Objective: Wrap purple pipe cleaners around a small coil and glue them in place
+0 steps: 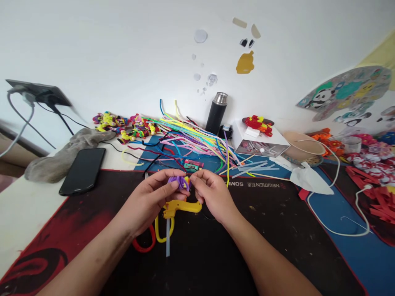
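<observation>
A small purple pipe-cleaner figure [178,182] with a bit of yellow is between my two hands above the black mat. My left hand [157,192] pinches its purple part between thumb and fingers. Thumb and forefinger of my right hand [212,190] are closed at its yellow end; whether they grip that part or something smaller is hidden. Just below lies a yellow glue gun [185,206] with a translucent glue stick [168,238] sticking out of its back. Scissors with red and yellow handles [145,248] lie partly under it and my left wrist.
A heap of coloured pipe cleaners [197,137] lies behind my hands, beside a black thermos [217,112]. Finished pipe-cleaner figures [123,125] sit at back left, near a phone [82,170]. Glue sticks [254,167], a white drawer box [262,139] and a white cable [336,233] are to the right.
</observation>
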{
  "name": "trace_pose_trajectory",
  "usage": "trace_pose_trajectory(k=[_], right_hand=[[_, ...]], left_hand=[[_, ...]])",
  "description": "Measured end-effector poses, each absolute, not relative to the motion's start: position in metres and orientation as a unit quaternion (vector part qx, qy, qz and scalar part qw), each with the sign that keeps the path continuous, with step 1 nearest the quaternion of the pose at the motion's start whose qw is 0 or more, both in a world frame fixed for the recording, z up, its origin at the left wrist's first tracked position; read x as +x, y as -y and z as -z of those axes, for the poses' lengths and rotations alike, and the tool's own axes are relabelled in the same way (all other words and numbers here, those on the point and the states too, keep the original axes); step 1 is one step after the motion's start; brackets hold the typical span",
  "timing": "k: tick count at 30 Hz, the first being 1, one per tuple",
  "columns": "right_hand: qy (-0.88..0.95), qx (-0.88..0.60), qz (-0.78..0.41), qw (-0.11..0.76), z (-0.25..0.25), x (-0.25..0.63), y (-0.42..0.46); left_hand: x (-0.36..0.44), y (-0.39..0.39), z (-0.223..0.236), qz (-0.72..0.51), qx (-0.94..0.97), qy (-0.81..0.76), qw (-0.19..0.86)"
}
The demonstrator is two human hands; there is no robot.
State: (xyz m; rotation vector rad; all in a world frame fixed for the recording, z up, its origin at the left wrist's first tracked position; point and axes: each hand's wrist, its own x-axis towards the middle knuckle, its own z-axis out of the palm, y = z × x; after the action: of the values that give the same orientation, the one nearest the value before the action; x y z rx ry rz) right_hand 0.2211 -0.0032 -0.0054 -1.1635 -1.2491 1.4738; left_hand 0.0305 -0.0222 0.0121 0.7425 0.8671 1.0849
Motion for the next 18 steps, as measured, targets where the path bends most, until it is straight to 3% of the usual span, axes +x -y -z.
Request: trace_pose_trajectory(k=[4,9,12,18], right_hand=[[0.551,-0.479,-0.543,0.414,0.008,0.219,0.005],[0.61,-0.493,-0.422,0.455,0.006,0.218,0.01],[0.623,-0.476,-0.415,0.463,0.006,0.219,0.014],[0.682,-0.473,-0.391,0.398,0.008,0.218,0.015]], left_hand=[[0.029,0.022,-0.012,-0.49,0.367,-0.403,0.68],[0.025,0.02,-0.009,-0.495,0.44,-0.433,0.611],[0.023,0.018,-0.006,-0.492,0.457,-0.459,0.582],[0.025,0.02,-0.002,-0.493,0.466,-0.457,0.575]])
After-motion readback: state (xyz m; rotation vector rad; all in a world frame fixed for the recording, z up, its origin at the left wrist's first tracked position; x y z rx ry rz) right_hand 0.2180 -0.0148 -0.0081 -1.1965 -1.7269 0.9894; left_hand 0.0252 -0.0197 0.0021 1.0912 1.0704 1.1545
